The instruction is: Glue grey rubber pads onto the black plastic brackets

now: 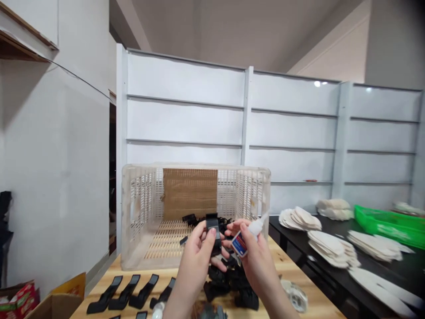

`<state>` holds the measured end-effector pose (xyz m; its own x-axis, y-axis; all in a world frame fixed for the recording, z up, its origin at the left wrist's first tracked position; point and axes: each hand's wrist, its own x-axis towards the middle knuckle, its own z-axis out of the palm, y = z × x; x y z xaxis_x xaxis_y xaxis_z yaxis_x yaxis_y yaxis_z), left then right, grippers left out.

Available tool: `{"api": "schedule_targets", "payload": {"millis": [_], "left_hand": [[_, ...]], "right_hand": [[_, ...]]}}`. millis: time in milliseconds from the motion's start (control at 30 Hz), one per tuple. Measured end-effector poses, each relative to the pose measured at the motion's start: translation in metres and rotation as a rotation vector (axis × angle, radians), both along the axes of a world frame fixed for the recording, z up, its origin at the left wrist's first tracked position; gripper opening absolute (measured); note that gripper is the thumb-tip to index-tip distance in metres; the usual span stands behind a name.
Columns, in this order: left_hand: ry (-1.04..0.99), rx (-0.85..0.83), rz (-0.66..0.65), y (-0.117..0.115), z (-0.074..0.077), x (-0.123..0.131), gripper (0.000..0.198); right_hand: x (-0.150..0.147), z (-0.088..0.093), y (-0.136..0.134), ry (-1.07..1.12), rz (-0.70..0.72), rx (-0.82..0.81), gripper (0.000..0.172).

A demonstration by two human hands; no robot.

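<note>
My left hand is closed around a black plastic part, a bent clip-like piece held upright above the table. Close beside it, my right hand grips a small white glue bottle with a blue and red label, its pointed nozzle tilted up to the right. Below both hands lies a heap of black parts, partly covered by my wrists. Several similar black pieces stand in a row at the left front of the wooden table.
Behind my hands a white plastic crate lies on its side, with cardboard and black parts inside. Clear tape rolls sit at right. A black table bears white pads and a green basket.
</note>
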<state>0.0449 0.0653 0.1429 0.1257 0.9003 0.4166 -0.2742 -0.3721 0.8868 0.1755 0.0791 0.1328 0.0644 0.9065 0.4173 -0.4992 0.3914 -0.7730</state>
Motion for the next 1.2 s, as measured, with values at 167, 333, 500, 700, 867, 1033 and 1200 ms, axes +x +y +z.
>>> {"api": "schedule_targets", "payload": {"millis": [167, 333, 500, 700, 867, 1033, 1200], "left_hand": [[-0.063, 0.004, 0.057, -0.005, 0.009, -0.013, 0.036], [-0.069, 0.016, 0.048, -0.009, 0.010, -0.018, 0.033], [-0.062, 0.028, 0.074, -0.011, 0.011, -0.020, 0.031], [-0.041, 0.032, 0.117, -0.012, 0.012, -0.021, 0.031], [-0.007, 0.020, 0.123, -0.013, 0.013, -0.021, 0.031], [0.031, 0.016, 0.100, -0.020, 0.016, -0.020, 0.029], [0.058, -0.004, 0.061, -0.021, 0.017, -0.017, 0.031]], "right_hand": [[0.009, -0.002, 0.004, -0.186, 0.088, 0.009, 0.043], [0.020, -0.005, 0.010, -0.373, 0.027, -0.025, 0.046], [0.032, -0.003, 0.009, -0.602, 0.120, -0.021, 0.048], [0.036, 0.003, 0.008, -0.584, 0.194, -0.067, 0.044], [0.039, 0.009, 0.004, -0.444, 0.109, -0.037, 0.042], [0.041, 0.014, -0.006, -0.257, 0.066, -0.004, 0.037], [0.049, 0.022, -0.005, 0.029, -0.078, 0.013, 0.040]]}}
